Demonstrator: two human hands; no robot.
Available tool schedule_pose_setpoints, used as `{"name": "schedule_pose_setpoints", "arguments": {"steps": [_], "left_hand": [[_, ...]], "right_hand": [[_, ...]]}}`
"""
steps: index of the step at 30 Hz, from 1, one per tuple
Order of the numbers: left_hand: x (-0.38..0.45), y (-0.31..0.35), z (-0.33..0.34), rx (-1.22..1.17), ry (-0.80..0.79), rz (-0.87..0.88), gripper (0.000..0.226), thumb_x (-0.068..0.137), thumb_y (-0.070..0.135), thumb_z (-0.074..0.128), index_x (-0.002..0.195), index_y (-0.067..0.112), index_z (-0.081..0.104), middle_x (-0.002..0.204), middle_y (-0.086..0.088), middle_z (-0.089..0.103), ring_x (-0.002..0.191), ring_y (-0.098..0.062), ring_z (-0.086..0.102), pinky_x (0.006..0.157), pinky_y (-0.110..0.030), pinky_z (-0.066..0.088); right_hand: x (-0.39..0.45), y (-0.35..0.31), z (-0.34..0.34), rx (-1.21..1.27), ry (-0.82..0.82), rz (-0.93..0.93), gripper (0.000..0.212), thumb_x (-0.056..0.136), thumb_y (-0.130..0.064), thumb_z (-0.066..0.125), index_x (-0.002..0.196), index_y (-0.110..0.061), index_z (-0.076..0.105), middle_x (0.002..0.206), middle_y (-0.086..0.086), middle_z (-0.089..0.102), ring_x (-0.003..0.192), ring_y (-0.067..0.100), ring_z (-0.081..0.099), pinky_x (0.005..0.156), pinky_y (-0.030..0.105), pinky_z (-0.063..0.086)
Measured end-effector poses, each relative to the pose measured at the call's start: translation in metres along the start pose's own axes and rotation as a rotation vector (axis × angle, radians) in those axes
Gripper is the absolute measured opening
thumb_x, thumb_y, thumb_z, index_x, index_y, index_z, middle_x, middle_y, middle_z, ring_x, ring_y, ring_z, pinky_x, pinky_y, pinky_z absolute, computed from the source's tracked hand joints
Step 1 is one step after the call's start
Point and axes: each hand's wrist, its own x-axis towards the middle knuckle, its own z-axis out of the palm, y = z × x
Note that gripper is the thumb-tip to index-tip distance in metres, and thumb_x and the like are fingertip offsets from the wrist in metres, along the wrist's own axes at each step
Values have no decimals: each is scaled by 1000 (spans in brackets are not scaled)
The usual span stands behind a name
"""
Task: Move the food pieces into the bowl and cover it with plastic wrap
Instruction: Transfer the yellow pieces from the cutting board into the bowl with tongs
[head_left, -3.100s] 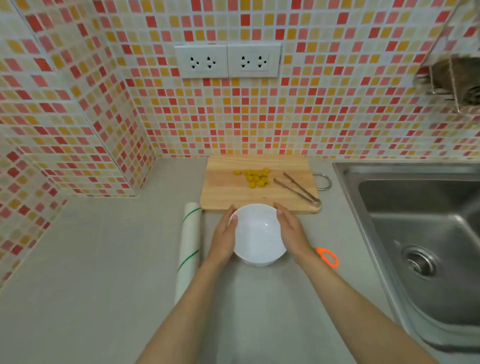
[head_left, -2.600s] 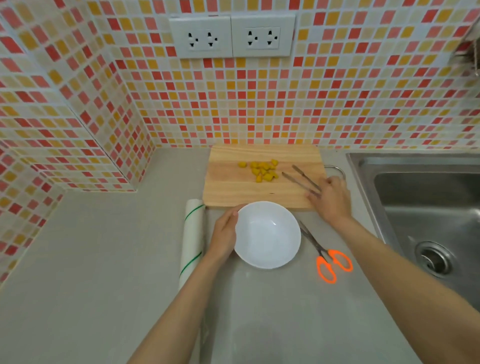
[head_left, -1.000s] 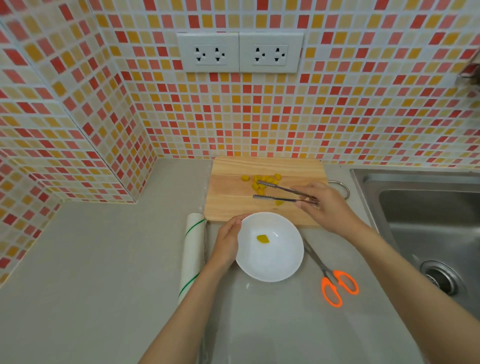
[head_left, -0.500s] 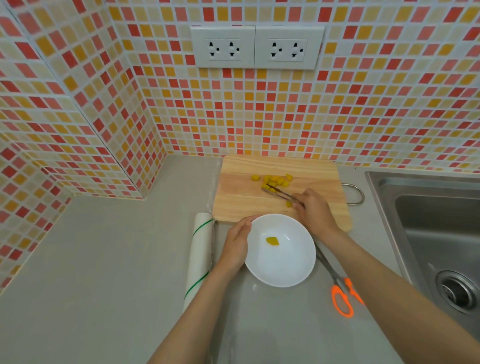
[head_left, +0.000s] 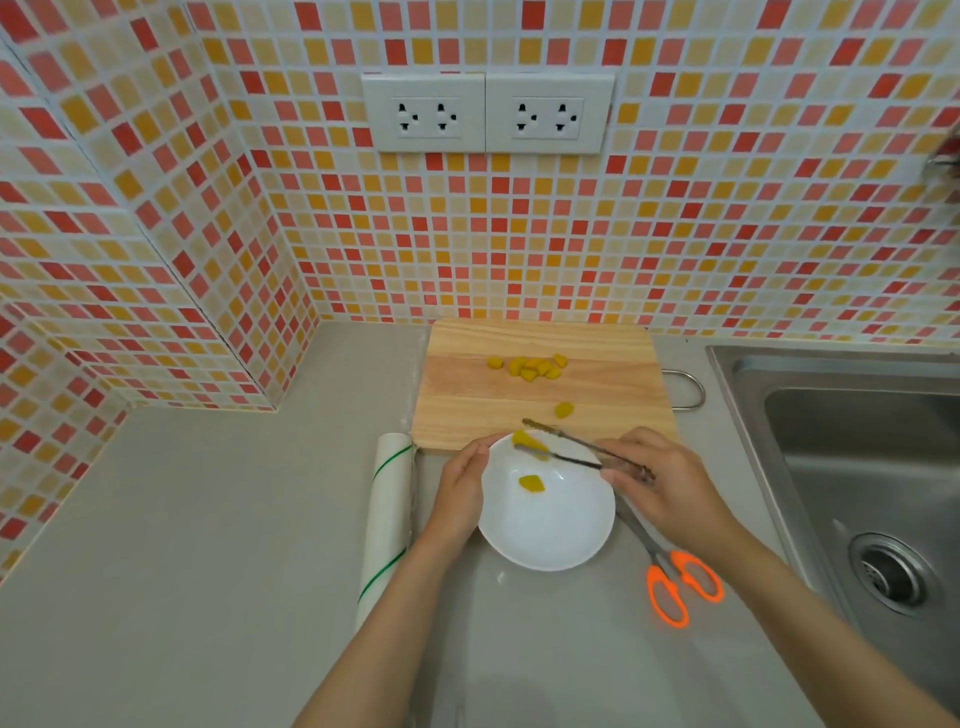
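Since half a second ago my right hand (head_left: 660, 480) has swung the metal tongs (head_left: 571, 449) back from the pile to the white bowl (head_left: 545, 525), and their tips now pinch a yellow food piece (head_left: 527, 442) over the bowl's rim at its 12 o'clock edge. That hand grips the tongs' rear end, fingers curled round it. My left hand (head_left: 460, 491) cups the bowl's 9 o'clock side, thumb and fingers bent against the rim. One food piece in the bowl (head_left: 531, 483) lies just past centre.

From the bowl, the wooden cutting board (head_left: 467, 405) sits at 12 o'clock on the table (head_left: 208, 519); the cluster of yellow pieces (head_left: 532, 366) lies near its far edge and a stray piece (head_left: 563, 409) nearer me. The plastic wrap roll (head_left: 387, 525) lies at 9 o'clock, just beyond my left hand. Orange-handled scissors (head_left: 675, 582) lie at 4 o'clock, blades pointing toward my right hand. The steel sink (head_left: 857, 467) is at 3 o'clock, well apart.
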Motion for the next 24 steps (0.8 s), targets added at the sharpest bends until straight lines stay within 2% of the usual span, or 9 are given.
{"name": "schedule_pose_setpoints", "arguments": {"steps": [3,5,7,10,13,16,18,21,24], "left_hand": [[-2,2,0,-8,-5,1,35,98,9,38,95,24,70,96,10,72,86,3,67,73,-11,50],[-4,3,0,-25,-3,-6,35,98,8,38,97,22,70,98,9,72,86,3,67,70,-9,50],[-5,4,1,-31,5,-7,33,98,8,39,99,21,70,100,7,71,90,0,66,72,-10,49],[-6,6,3,-65,35,-64,29,96,14,44,98,23,72,101,8,73,94,-7,66,75,-19,51],[-7,6,4,-74,52,-122,28,94,18,47,104,22,73,108,4,73,101,-14,66,84,-28,52],[-9,5,3,-110,47,-157,28,94,21,48,109,20,71,114,-2,71,108,-21,65,98,-41,49],[-8,2,2,-142,41,-172,28,94,21,48,110,19,71,115,-4,71,110,-24,64,102,-45,47],[-7,0,2,-173,21,-179,29,93,21,49,110,19,71,114,-5,72,110,-25,65,102,-47,46],[-7,-1,2,-181,29,-179,28,93,20,48,109,18,72,114,-5,72,110,-25,65,101,-44,48]], "right_hand": [[-14,1,-7,-14,-109,50,38,81,-5,67,117,-14,64,88,8,60,80,18,56,70,7,38],[-16,3,-11,-10,-111,64,38,81,-6,67,117,-17,63,88,8,60,82,18,57,72,13,41],[-9,9,-14,-5,-40,89,36,81,-7,67,116,-14,64,89,9,61,82,20,59,77,22,44],[16,25,-13,-101,109,149,32,83,-9,66,115,-10,65,89,14,62,78,22,55,73,29,41],[51,45,-5,-177,138,212,28,84,-10,63,111,-5,65,91,22,61,85,32,56,73,33,40],[81,62,8,-213,102,232,21,84,-11,62,103,-3,67,85,18,58,88,37,55,64,31,31],[97,70,17,-222,80,224,20,84,-12,62,101,-4,68,82,12,54,90,36,55,63,28,25],[111,78,26,-250,33,218,27,87,-13,59,112,-5,66,95,20,61,97,36,54,67,24,26],[111,79,27,-249,69,202,24,88,-11,58,109,-3,67,93,23,61,92,37,55,60,23,20]]}}
